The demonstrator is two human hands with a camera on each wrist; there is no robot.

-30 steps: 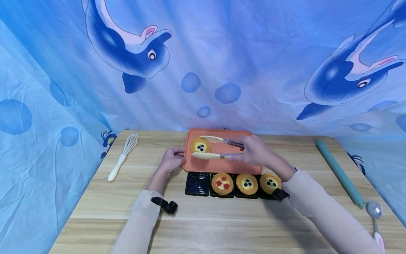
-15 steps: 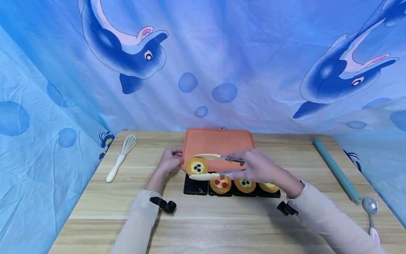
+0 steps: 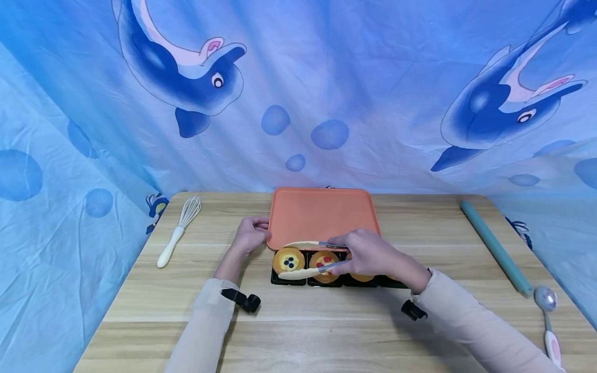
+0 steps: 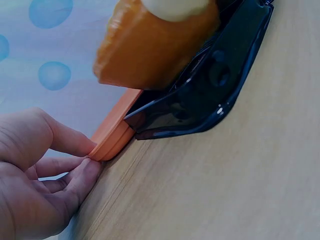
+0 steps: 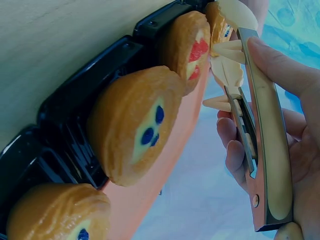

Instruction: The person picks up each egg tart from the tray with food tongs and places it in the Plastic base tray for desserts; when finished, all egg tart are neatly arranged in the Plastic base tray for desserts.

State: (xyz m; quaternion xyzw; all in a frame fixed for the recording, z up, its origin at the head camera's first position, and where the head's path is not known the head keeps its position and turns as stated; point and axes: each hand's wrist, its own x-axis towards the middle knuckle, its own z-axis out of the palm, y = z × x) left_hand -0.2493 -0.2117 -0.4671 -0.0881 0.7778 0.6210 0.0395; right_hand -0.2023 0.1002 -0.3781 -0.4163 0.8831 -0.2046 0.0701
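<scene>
My left hand (image 3: 251, 234) pinches the near left corner of an orange tray (image 3: 324, 215) between thumb and fingers. My right hand (image 3: 368, 253) grips a pair of tongs (image 5: 270, 145) with cream-coloured tips. Between those tips is an egg tart with blueberries (image 3: 288, 260), held at the leftmost black plastic box (image 3: 291, 283). In the left wrist view the tart (image 4: 150, 52) leans over the box's edge, under a tong tip. A tart with red fruit (image 5: 194, 55) sits in the adjoining box, and blueberry tarts (image 5: 135, 127) sit in the boxes further right, partly hidden by my right hand in the head view.
A white whisk (image 3: 179, 230) lies at the left on the wooden table (image 3: 326, 331). On the right are a teal rolling pin (image 3: 496, 248) and a metal scoop (image 3: 545, 300) with a white and pink handle. A blue dolphin-print cloth (image 3: 298, 93) hangs behind the table.
With the tongs, my right hand has brought the blueberry tart off the orange tray, toward me and down to the leftmost black box. My left hand has stayed at the tray's corner.
</scene>
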